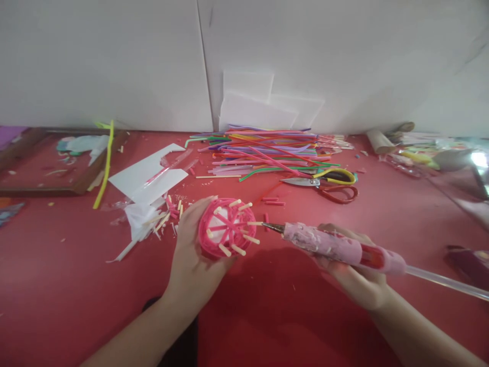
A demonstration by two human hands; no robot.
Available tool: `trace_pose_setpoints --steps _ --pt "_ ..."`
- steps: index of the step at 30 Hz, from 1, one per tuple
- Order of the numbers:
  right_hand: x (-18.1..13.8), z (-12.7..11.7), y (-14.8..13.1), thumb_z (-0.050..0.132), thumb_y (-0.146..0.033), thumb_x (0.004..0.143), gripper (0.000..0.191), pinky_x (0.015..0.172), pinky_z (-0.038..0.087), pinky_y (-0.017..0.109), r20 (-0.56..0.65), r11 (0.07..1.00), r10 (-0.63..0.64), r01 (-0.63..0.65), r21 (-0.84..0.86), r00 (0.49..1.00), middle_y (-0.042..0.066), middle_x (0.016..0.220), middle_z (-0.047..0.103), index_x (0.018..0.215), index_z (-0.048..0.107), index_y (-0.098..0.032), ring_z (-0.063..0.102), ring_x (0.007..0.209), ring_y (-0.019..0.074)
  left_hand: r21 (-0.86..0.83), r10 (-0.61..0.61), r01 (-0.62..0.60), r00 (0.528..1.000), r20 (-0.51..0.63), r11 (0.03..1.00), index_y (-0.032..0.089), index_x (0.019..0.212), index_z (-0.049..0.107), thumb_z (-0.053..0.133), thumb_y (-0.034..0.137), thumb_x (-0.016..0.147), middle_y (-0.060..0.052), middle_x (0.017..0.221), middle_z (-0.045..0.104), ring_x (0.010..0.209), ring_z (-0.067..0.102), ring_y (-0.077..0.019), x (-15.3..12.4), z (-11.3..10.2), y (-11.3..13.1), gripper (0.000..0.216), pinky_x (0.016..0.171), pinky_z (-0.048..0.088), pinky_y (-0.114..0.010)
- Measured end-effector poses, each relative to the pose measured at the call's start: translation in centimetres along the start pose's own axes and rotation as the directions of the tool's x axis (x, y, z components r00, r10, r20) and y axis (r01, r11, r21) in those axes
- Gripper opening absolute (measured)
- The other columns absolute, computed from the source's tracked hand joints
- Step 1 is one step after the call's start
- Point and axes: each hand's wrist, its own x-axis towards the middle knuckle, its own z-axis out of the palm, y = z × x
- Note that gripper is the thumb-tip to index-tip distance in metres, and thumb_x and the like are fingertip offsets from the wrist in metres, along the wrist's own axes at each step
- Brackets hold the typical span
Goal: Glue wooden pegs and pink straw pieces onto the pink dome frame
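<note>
My left hand [194, 250] is wrapped round a small pink basket-like piece [204, 227] made of fuzzy strands. Several short pale wooden sticks [239, 250] stand out round its rim, and pink strands cross over a white middle. In my right hand [357, 275] is a pink glue gun [324, 242], with a clear glue stick [446, 282] coming out of its back end. Its dark metal nozzle [273, 227] points left, at the tip of one stick; whether they touch I cannot tell. The fingers behind the glue gun are partly hidden.
Behind the piece lies a heap of coloured pipe cleaners [267, 150], with scissors [324, 183] in front. White card [145, 173] and scraps [141, 219] lie left. A brown frame [46, 191] is at far left. White sheets [260, 104] lean against the wall.
</note>
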Motion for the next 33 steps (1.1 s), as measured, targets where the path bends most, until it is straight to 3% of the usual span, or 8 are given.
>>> trace_pose_setpoints --steps 6,15,25,33 --pt "0.4 0.0 -0.6 0.061 -0.029 0.084 0.015 0.044 0.038 0.029 0.057 0.996 -0.059 0.054 0.074 0.997 0.001 0.059 0.052 0.07 0.059 -0.024 0.047 0.047 0.0148 0.018 0.02 -0.02 1.0 0.003 1.0 0.036 0.135 0.051 0.087 0.034 0.07 -0.004 0.136 0.057 0.125 0.055 -0.0311 0.1 -0.1 -0.2 0.075 0.111 0.043 -0.056" --pt "0.7 0.0 -1.0 0.053 -0.019 0.081 0.018 0.045 0.033 0.029 0.073 0.995 -0.099 0.096 0.035 0.992 -0.001 0.06 0.046 0.064 0.048 -0.023 0.039 0.046 0.0126 0.031 0.034 -0.034 0.999 -0.01 0.999 0.033 0.134 0.053 0.086 0.033 0.071 -0.005 0.134 0.058 0.125 0.055 -0.0318 0.0 -0.1 -0.3 0.072 0.111 0.043 -0.057" --pt "0.7 -0.2 -0.7 0.054 -0.019 0.081 0.018 0.046 0.032 0.028 0.103 0.999 -0.044 0.043 0.011 0.994 -0.002 0.06 0.047 0.066 0.046 -0.022 0.043 0.049 0.0123 0.072 0.022 -0.021 1.0 -0.011 0.997 0.034 0.133 0.052 0.082 0.032 0.073 -0.005 0.134 0.059 0.125 0.058 -0.0322 0.0 -0.1 0.0 0.068 0.11 0.046 -0.057" --pt "1.1 -0.1 -1.3 0.054 -0.017 0.079 0.017 0.045 0.03 0.027 0.084 0.996 -0.092 0.09 0.025 0.992 -0.002 0.06 0.046 0.065 0.047 -0.022 0.04 0.048 0.0113 0.075 0.019 -0.018 1.0 -0.015 0.997 0.034 0.132 0.053 0.082 0.031 0.072 -0.005 0.132 0.06 0.124 0.059 -0.0321 0.1 -0.1 0.1 0.067 0.109 0.048 -0.057"
